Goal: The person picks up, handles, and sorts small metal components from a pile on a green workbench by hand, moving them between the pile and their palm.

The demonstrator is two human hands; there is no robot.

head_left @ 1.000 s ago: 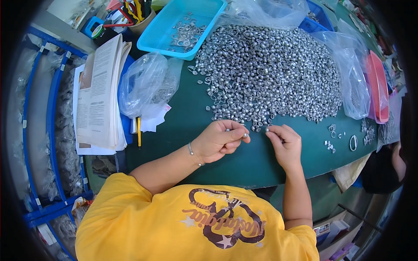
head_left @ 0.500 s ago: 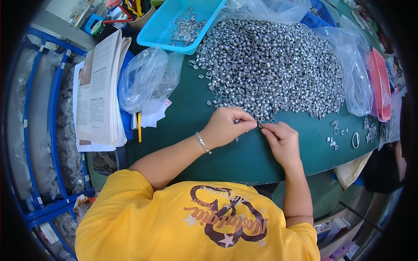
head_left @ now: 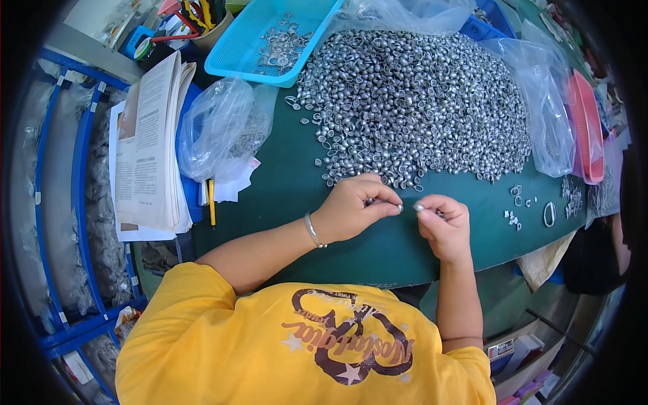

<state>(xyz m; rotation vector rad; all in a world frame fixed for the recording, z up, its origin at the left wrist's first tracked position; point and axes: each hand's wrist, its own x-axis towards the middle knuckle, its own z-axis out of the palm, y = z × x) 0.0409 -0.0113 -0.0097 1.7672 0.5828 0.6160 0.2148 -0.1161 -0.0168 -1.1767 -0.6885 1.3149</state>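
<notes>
A broad heap of small silvery metal pieces, rounded and ring-like (head_left: 425, 101), covers the middle of the green table (head_left: 283, 182). At its near edge my left hand (head_left: 354, 208), with a bangle on the wrist, pinches a small silvery metal piece (head_left: 400, 208) between thumb and forefinger. Another dark bit shows under its curled fingers. Close by on the right, my right hand (head_left: 445, 225) pinches a similar small metal piece (head_left: 419, 207) at its fingertips. A narrow gap separates the two hands. Something dark shows within the right hand's fingers, too small to name.
A blue plastic basket (head_left: 219, 59) with metal rings stands at the back left. Nearer lie a clear plastic bag (head_left: 216, 125), printed papers (head_left: 152, 155) and a yellow pencil (head_left: 212, 202). At right are small loose parts (head_left: 516, 196), a white ring (head_left: 549, 214) and a pink basket (head_left: 586, 128).
Both hands have drawn slightly toward me, off the heap's edge. They were nearly touching at the fingertips and are now a little apart.
</notes>
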